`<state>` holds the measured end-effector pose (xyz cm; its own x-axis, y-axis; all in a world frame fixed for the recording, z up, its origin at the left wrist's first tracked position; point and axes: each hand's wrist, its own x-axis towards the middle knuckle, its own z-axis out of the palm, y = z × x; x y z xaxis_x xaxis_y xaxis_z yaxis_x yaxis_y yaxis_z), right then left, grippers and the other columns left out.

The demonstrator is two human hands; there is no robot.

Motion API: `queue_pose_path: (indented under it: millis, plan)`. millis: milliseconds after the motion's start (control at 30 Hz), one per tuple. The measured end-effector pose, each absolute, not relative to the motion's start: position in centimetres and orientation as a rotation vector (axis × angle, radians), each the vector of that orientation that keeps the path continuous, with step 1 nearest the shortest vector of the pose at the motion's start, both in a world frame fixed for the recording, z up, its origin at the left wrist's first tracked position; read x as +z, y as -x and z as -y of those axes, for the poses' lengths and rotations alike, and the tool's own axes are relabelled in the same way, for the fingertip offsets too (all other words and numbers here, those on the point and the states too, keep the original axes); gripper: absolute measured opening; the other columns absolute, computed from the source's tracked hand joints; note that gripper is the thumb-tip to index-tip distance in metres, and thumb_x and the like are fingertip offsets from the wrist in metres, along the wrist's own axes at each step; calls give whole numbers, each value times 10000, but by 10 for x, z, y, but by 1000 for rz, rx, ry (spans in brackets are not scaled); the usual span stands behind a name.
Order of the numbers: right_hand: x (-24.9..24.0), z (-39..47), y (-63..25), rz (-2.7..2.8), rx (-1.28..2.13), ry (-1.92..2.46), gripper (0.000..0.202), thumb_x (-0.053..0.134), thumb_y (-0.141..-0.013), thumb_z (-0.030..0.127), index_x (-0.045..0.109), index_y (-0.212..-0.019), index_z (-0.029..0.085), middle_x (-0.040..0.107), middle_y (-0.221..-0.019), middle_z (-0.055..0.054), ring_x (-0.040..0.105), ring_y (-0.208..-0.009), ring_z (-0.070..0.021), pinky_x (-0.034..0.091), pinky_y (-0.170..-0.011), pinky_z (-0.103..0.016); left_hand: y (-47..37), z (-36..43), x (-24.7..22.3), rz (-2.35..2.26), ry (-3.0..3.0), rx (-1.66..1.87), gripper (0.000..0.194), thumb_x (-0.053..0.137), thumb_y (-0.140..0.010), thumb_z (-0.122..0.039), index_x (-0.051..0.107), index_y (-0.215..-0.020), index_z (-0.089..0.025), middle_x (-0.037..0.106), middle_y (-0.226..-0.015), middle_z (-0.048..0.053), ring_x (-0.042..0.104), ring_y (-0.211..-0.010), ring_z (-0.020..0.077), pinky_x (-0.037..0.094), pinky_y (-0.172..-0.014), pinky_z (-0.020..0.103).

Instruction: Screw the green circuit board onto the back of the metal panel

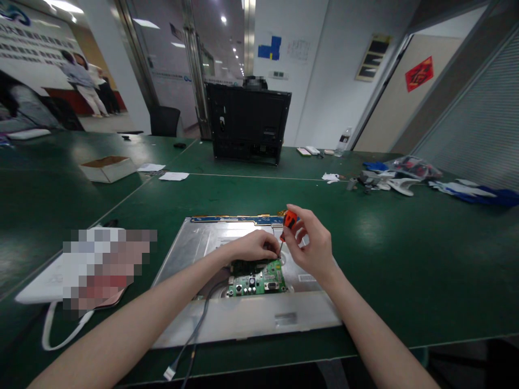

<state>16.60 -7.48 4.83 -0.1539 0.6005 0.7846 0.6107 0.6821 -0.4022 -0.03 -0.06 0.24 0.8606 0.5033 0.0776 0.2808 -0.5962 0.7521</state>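
A flat metal display panel (251, 313) lies on the table, with a green circuit board (255, 283) on its middle and a narrow blue circuit strip (231, 220) along its far edge. My right hand (312, 243) grips an orange and black screwdriver (289, 219), held nearly upright. The shaft points down at the board's far right corner. Beside the tip, my left hand (256, 246) has its fingers curled and closed over the board's far edge; whatever they hold is hidden. A dark cable (200, 324) with a white plug runs from the board toward the near table edge.
A white device and a pinkish one, partly blurred out, lie left with a white cable (51, 329). Farther back are an open box (108, 168), paper slips, a black monitor casing (249, 124) and a bottle (344, 141). Gloves and bags (405, 173) lie right. People stand far left.
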Motion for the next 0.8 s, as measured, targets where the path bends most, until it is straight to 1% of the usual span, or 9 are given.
queue_pose_path:
  millis: [133,267,433,567,700,800]
  plan:
    - [43,73,-167,1786,-17,979,411,606,-804,240,467,-1191,254,615,-925,-18,544,-560,-89,474,-475,-224,0,1,2,-572,-2236,362,94,625,-774,-179,682,-831,-132,646,-741,2,569,-692,124,421,-655,208]
    - [42,71,-168,1784,-30,945,394,633,-794,229,479,-1155,261,610,-933,-18,558,-594,-97,480,-473,-219,1,1,2,-563,-2238,376,87,632,-768,-177,682,-823,-132,644,-742,2,566,-688,120,415,-647,204]
    - [46,72,-168,1822,-56,922,407,585,-815,181,512,-1195,307,556,-1037,-33,558,-615,-89,496,-469,-225,1,1,1,-566,-2240,370,93,626,-775,-189,681,-822,-131,650,-745,8,568,-696,124,416,-655,210]
    - [48,73,-167,1825,-58,948,447,555,-829,174,509,-1245,328,542,-1060,-37,547,-600,-83,507,-484,-239,0,1,0,-575,-2237,368,100,623,-774,-196,681,-825,-132,649,-738,6,567,-691,127,416,-650,213]
    - [49,74,-167,1844,-15,966,481,507,-843,158,453,-1300,301,565,-1073,-50,563,-631,-99,509,-504,-245,0,1,1,-567,-2217,362,106,627,-770,-196,680,-839,-135,652,-746,3,567,-690,127,418,-652,214]
    - [50,75,-166,1843,0,961,477,510,-835,162,437,-1292,274,586,-1026,-44,554,-614,-95,495,-493,-233,1,1,1,-567,-2206,364,122,633,-768,-203,683,-855,-133,655,-762,5,572,-703,129,424,-670,218]
